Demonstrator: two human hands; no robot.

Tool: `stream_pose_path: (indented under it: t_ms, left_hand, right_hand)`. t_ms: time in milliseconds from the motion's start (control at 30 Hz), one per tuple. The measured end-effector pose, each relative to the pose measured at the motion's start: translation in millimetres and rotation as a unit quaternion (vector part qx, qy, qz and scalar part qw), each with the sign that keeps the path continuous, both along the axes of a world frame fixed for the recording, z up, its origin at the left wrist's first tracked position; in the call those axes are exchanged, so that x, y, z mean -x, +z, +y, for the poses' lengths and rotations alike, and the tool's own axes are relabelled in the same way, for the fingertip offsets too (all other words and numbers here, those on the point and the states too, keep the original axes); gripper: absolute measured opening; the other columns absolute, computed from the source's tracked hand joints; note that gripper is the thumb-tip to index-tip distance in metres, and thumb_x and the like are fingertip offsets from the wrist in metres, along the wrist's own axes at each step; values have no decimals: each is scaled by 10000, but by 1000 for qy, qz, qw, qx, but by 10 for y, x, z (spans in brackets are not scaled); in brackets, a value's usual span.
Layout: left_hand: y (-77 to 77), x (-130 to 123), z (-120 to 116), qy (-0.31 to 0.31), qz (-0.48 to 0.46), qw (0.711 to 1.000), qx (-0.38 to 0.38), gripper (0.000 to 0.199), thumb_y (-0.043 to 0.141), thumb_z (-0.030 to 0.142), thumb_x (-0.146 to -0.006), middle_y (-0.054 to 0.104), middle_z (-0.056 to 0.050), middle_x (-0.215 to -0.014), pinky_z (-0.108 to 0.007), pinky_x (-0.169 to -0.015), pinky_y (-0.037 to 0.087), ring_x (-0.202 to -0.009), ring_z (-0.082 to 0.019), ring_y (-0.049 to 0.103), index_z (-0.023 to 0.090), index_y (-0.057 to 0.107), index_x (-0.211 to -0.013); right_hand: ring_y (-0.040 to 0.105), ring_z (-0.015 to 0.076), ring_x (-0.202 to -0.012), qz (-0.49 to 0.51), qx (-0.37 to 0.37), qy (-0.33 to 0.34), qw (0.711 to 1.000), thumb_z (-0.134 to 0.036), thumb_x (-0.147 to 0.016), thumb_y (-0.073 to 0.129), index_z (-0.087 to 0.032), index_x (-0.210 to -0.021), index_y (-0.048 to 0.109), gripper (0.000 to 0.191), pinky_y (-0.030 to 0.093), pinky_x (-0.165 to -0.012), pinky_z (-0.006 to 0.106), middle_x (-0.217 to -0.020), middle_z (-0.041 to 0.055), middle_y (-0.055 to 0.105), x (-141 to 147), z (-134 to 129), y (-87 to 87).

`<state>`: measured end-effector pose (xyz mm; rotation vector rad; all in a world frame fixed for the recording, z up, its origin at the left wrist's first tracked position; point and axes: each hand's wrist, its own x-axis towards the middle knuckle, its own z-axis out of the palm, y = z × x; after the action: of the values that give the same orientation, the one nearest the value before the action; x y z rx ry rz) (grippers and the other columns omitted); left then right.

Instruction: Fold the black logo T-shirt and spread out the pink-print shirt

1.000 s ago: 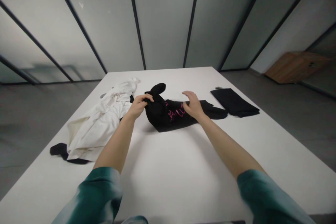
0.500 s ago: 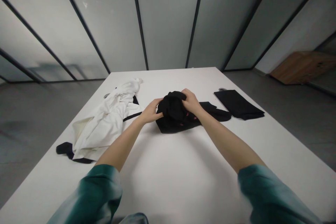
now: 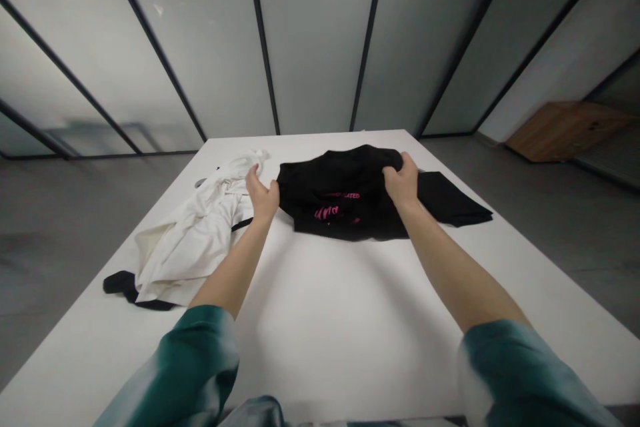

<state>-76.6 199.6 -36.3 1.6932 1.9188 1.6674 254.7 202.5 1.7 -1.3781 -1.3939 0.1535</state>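
Note:
A black garment (image 3: pixel 345 180) with pink lettering on its front, probably a shirt, is spread wide above the middle of the table. My right hand (image 3: pixel 404 180) is closed around its upper right corner. At its left edge, my left hand (image 3: pixel 263 197) has thumb and fingers apart, the thumb touching or very near the cloth. I cannot make out any cloth pinched in that hand. The garment's lower edge hangs at or close to the tabletop.
A crumpled white garment (image 3: pixel 200 233) lies on the left of the white table (image 3: pixel 340 320), with black cloth (image 3: pixel 120 282) poking out under it. A folded black cloth (image 3: pixel 453 199) rests at the right. Frosted panels (image 3: pixel 315 40) stand behind; a wooden cabinet (image 3: pixel 560 130) is far right.
My hands have moved apart, left hand leftward and right hand rightward. The black garment, bunched between them before, is now stretched out and its pink lettering shows. The left fingers have spread.

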Motion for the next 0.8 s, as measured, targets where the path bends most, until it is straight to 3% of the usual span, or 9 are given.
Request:
stream_pose_path:
  t_ms: [100, 233, 300, 400, 467, 533, 667, 733, 800]
  left_hand:
    - [66, -296, -68, -165, 105, 981, -8, 779, 638, 391, -813, 375, -188, -1532, -484, -1179, 269, -1445, -314, 321, 155, 314, -1481]
    - [161, -680, -7, -353, 209, 908, 84, 1097, 825, 599, -556, 300, -198, -1586, -551, -1173, 217, -1478, -398, 229, 192, 375, -1469]
    - [199, -747, 67, -403, 238, 868, 166, 1023, 844, 611, -490, 491, -173, -1464, -577, -1148, 239, -1404, -417, 367, 218, 504, -1371]
    - [247, -680, 154, -438, 239, 822, 275, 610, 793, 591, -571, 717, -81, -1028, -501, -1010, 421, -1066, -345, 638, 219, 664, -1036]
    - [276, -595, 155, -423, 195, 836, 291, 436, 746, 560, -645, 696, -40, -828, -411, -833, 502, -862, -283, 664, 212, 638, -884]
    - [297, -551, 96, -357, 141, 884, 266, 407, 737, 517, -672, 658, -17, -767, -365, -730, 501, -778, -251, 641, 214, 586, -898]
    - [309, -692, -159, -233, 53, 946, 218, 559, 738, 532, -697, 638, -43, -901, -371, -774, 492, -849, -249, 626, 217, 485, -1082]
    - [306, -811, -306, -266, 15, 940, 211, 644, 730, 557, -713, 633, -88, -1018, -373, -819, 493, -921, -255, 630, 201, 446, -1167]
    - [301, -879, -430, -345, -6, 917, 202, 738, 758, 542, -694, 631, -128, -1102, -362, -850, 498, -975, -261, 632, 180, 416, -1239]
  right_hand:
    - [530, 228, -743, -48, 42, 85, 994, -225, -718, 475, -229, -868, 530, 159, 478, -721, 379, -749, 28, 559, 86, -240, 17]
    - [539, 223, -733, -61, 98, 195, 974, -221, -686, 476, -241, -806, 504, 125, 476, -684, 356, -737, 17, 562, 135, -529, 92]
    - [543, 225, -730, -47, 117, 224, 966, -225, -677, 482, -244, -778, 501, 104, 475, -675, 355, -719, 17, 563, 76, -598, 116]
    - [561, 235, -754, -33, 124, 214, 968, -235, -673, 489, -246, -767, 505, 96, 482, -697, 369, -733, 21, 585, -117, -590, 100]
    - [569, 237, -768, -28, 119, 181, 976, -253, -682, 499, -246, -770, 504, 88, 485, -709, 373, -750, 20, 596, -258, -530, 54]
    - [565, 235, -762, -15, 107, 129, 986, -277, -695, 519, -244, -769, 502, 83, 486, -706, 370, -737, 15, 585, -329, -458, -11]
    - [578, 245, -815, 47, 76, 32, 995, -335, -753, 552, -231, -846, 545, 139, 502, -756, 381, -781, 35, 620, -59, -417, -157]
    - [603, 260, -913, 84, 76, 72, 991, -362, -791, 552, -219, -938, 585, 208, 506, -831, 396, -897, 63, 669, 243, -493, -217]
    - [617, 266, -997, 103, 102, 193, 971, -376, -805, 560, -220, -1041, 615, 289, 496, -901, 410, -1008, 66, 694, 531, -611, -258]
